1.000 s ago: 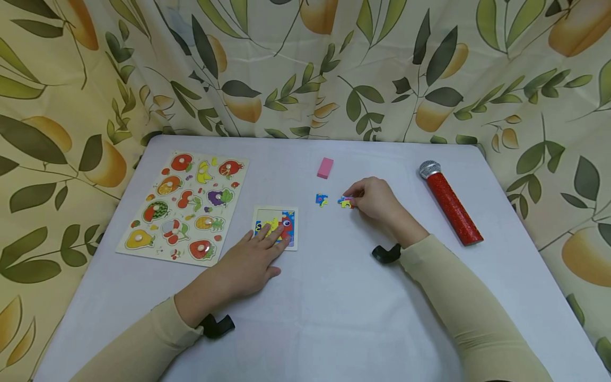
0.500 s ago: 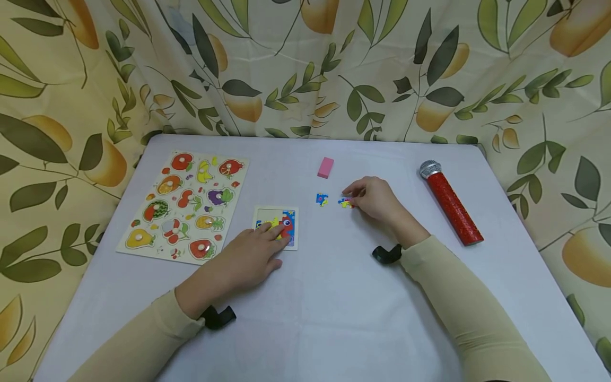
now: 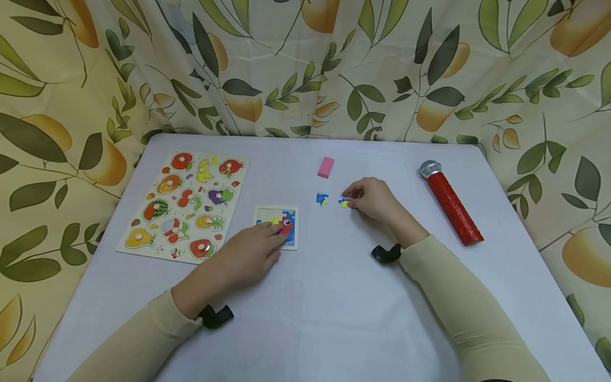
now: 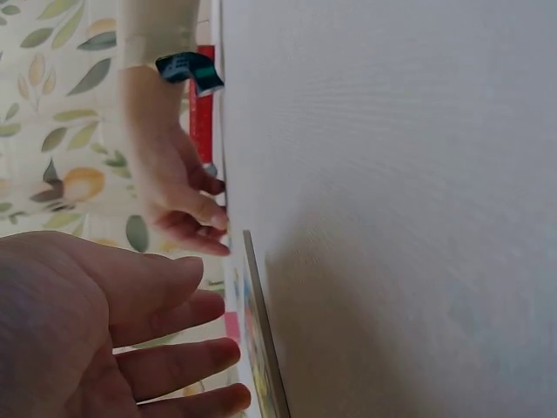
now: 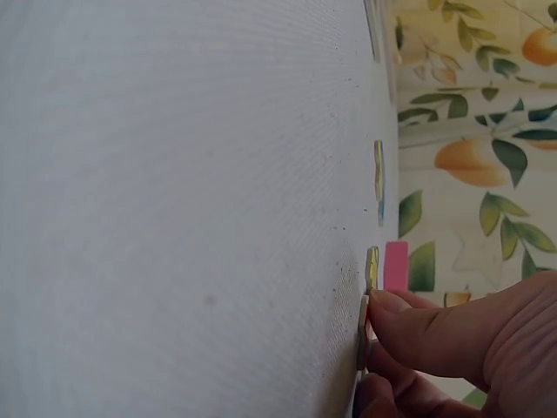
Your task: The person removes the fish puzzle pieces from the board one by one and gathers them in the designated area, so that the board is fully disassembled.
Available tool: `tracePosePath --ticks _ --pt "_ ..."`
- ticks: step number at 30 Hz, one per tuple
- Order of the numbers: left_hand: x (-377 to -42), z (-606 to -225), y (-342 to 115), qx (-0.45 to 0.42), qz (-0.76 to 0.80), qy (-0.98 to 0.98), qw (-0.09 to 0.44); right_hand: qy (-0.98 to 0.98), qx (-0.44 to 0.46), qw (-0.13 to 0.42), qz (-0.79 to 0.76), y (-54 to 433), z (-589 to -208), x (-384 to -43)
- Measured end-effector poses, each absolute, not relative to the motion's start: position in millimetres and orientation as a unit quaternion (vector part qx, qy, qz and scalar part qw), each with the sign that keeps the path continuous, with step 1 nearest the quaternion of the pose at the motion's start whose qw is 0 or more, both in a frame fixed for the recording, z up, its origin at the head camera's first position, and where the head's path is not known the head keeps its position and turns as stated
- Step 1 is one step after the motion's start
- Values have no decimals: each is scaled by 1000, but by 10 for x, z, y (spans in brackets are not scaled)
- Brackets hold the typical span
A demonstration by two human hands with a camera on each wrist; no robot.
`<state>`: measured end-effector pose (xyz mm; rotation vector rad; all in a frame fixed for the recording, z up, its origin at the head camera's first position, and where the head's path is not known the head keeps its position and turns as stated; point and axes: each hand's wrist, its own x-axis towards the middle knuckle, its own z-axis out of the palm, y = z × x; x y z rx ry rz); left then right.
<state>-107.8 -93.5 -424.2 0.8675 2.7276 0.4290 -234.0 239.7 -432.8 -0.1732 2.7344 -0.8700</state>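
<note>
My left hand [image 3: 248, 252] lies over a small square jigsaw puzzle [image 3: 287, 224], its fingertips on the coloured pieces inside the pale frame; fingers hide part of them. In the left wrist view, that hand's fingers [image 4: 187, 366] are nearly straight beside the puzzle's thin edge [image 4: 265, 340]. To the right, my right hand [image 3: 377, 199] pinches at a puzzle piece [image 3: 343, 202] on the table. The right wrist view has its thumb [image 5: 426, 326] against a piece's edge [image 5: 364, 335], with a yellowish piece [image 5: 372, 266] just beyond the tip. Another blue-and-yellow piece [image 3: 322, 199] lies left of the hand.
A pink block [image 3: 325, 167] lies behind the loose pieces. At left is a fruit puzzle board [image 3: 224, 212] with knobs. A red glittery microphone [image 3: 453, 207] lies at right. White cloth covers the table [image 3: 334, 318], and a leaf-patterned curtain [image 3: 296, 69] hangs behind.
My left hand's fingers have drawn slightly down and together over the puzzle, baring more of its top. The right hand stays in place, covering a little more of its piece.
</note>
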Motion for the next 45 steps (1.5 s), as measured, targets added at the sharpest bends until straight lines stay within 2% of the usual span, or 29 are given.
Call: tracePosePath --ticks 10,25,35,45 --pt "-1009 -4269 -815 327 97 923 180 945 -50 128 -297 2401 -4324 -2333" --pt "-1014 -4323 -794 334 84 916 204 943 -37 129 -305 2320 -4254 -2283" --pt "-1032 -4339 -796 324 87 919 209 927 -156 131 -314 1762 -4214 -2231" --pt "-1037 -4307 -806 313 108 916 228 903 -250 176 -303 1320 -4346 -2230"
